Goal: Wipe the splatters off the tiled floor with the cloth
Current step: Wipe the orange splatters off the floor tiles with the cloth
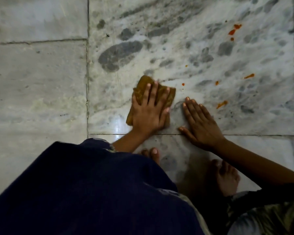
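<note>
Head view: the left hand (148, 111) pressed flat on the brown cloth (141, 89). It should push right toward the orange splatters (221, 104). The right hand (200, 126) lay open, holding nothing.

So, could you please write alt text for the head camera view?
The left hand presses a brown cloth flat on the marble tiled floor, while the right hand rests flat beside it. Orange-red splatters remain to the right.

A: Can you read any word, number or brand here?

B: No. The marble floor (193, 48) has only grey veins and orange spots, and the brown cloth (143, 87) carries no label or print that I can see.
</note>
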